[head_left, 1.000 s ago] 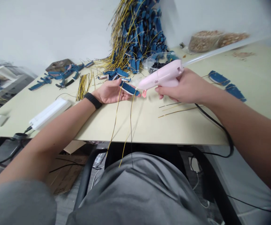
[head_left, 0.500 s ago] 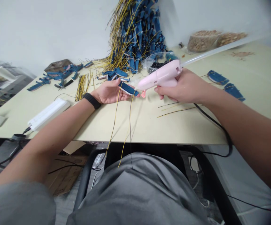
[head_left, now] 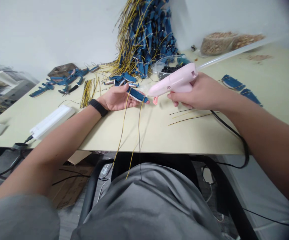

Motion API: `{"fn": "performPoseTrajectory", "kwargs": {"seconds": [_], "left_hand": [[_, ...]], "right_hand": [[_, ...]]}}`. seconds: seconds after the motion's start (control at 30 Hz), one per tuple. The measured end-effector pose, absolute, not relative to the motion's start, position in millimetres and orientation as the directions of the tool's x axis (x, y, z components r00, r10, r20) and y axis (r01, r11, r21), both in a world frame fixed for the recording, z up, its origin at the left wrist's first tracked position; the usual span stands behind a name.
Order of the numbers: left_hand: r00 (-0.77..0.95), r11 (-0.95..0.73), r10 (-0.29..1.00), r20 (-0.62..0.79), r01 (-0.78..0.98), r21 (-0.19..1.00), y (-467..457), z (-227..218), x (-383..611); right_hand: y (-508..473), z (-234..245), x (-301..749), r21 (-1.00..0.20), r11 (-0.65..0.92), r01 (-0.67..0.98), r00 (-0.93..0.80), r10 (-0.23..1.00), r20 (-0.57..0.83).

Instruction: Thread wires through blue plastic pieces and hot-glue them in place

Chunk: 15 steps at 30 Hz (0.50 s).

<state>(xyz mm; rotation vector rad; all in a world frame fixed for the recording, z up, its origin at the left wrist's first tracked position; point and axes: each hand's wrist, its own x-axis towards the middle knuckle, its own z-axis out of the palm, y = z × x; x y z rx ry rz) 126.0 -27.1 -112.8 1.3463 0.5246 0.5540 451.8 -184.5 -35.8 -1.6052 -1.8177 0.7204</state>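
My left hand [head_left: 117, 98], palm up, holds a small blue plastic piece [head_left: 137, 95] with a pale edge between thumb and fingers. Yellow and black wires [head_left: 123, 128] hang from that piece over the table's front edge. In my right hand [head_left: 196, 91] is a pink hot glue gun [head_left: 173, 81], its tip pointing left at the right end of the piece, close to it. A long clear glue stick [head_left: 229, 55] sticks out of the gun's back. From the gun a black cord [head_left: 230, 126] loops down past the table edge.
A big heap of wired blue pieces [head_left: 149, 36] rises at the back. A clear tub [head_left: 165, 66] with black parts stands before it. Pliers [head_left: 68, 90] and a wire bundle [head_left: 88, 91] lie left, near a white power strip [head_left: 52, 121]. Two blue pieces [head_left: 233, 83] lie right.
My right hand and the glue gun have shifted slightly to the right. The left hand and the blue piece stay nearly in place.
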Motion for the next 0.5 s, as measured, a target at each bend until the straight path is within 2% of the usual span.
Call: {"fn": "performPoseTrajectory", "kwargs": {"seconds": [0.23,0.5], "left_hand": [[0.743,0.149,0.668,-0.047,-0.072,0.986,-27,-113,126],[0.725,0.175,0.684,-0.085,-0.049,0.983,-34,-109,130]], "right_hand": [[-183,-37,454,-0.717,0.1,0.69,-0.084,0.995,0.058],[-179,-45,463,-0.72,0.158,0.676,-0.144,0.986,0.081]]}}
